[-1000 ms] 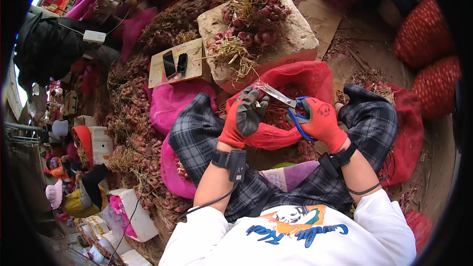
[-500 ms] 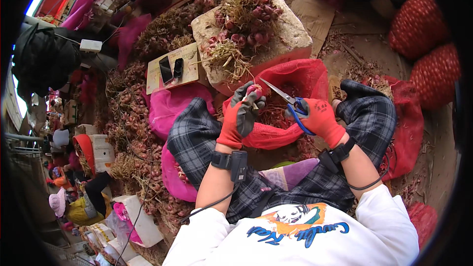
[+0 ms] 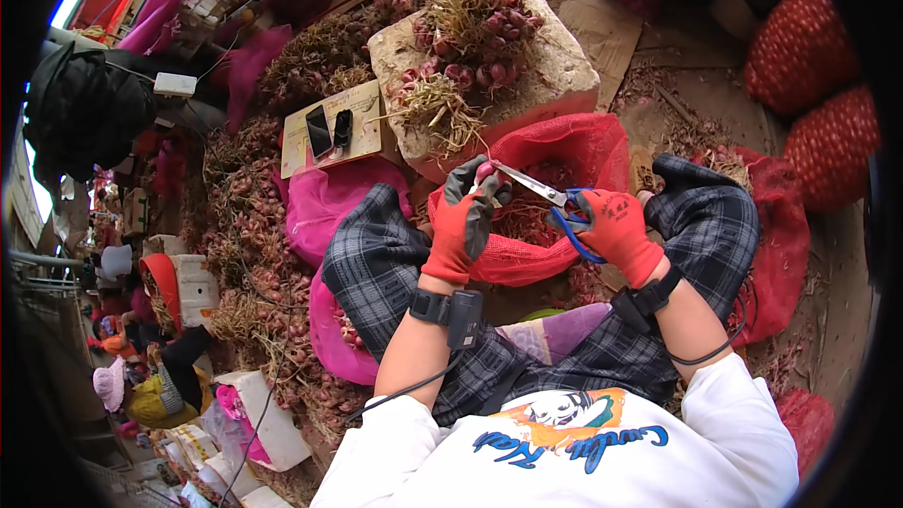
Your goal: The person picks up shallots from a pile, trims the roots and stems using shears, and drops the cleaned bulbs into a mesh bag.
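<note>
My left hand (image 3: 467, 212), in a red and grey glove, is closed round a small shallot (image 3: 483, 171) with a dry stem pointing up. In a matching glove, my right hand (image 3: 616, 229) grips blue-handled scissors (image 3: 536, 186). Their blades reach left and meet at the shallot, closed or nearly so. Below both hands lies an open red mesh bag (image 3: 602, 146) with shallots and bits of skin inside. Beyond it, bunches of shallots with dried stalks (image 3: 475, 33) rest on a worn foam block (image 3: 560, 61).
A phone (image 3: 319, 132) and a small black device lie on a board (image 3: 373, 113) left of the block. Heaped shallots (image 3: 254, 273) spread along the left beside pink mesh bags (image 3: 339, 202). Full red sacks (image 3: 800, 38) stand far right. Another person (image 3: 165, 400) sits at the lower left.
The scissors' blades, spread apart before, have come together at the shallot. My left hand has shifted and turned slightly right.
</note>
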Demonstrator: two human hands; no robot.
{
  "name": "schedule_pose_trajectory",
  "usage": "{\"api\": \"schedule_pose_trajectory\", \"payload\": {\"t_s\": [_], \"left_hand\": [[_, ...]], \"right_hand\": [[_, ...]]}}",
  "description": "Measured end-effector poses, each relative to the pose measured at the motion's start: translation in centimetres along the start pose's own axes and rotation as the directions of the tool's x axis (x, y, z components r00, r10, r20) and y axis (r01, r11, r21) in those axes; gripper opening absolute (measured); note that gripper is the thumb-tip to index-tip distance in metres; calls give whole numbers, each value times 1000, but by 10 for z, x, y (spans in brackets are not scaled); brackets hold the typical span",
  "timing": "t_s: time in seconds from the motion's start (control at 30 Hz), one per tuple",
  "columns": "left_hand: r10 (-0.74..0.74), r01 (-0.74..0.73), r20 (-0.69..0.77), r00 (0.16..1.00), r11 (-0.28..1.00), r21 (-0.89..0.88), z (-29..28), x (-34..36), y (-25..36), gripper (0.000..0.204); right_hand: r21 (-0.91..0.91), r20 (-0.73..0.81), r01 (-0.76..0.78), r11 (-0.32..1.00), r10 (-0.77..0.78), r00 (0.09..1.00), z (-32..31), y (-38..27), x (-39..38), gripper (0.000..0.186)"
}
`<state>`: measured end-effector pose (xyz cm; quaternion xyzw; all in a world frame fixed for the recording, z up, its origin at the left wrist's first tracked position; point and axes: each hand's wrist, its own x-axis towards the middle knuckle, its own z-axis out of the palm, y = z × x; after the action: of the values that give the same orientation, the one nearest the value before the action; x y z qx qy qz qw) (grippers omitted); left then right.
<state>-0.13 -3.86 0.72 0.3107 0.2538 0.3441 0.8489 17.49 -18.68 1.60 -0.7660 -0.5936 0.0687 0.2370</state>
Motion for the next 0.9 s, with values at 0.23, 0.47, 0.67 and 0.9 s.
{"api": "schedule_pose_trajectory", "payload": {"t_s": [0.23,0.47,0.67,0.9], "left_hand": [[37,-40,24,999,988,148,-8,7,-6,37],[22,-22,-43,999,1000,10,-2,5,-5,36],[59,-57,-3,998,986,158,0,6,-9,35],[109,-111,27,994,988,110,6,3,-2,34]], "right_hand": [[384,286,-271,882,165,944,-15,-9,5,39],[116,-52,-48,992,55,997,-4,-8,0,44],[16,-42,-32,999,33,999,8,0,-2,41],[559,322,-317,766,152,935,-30,-16,11,36]]}}
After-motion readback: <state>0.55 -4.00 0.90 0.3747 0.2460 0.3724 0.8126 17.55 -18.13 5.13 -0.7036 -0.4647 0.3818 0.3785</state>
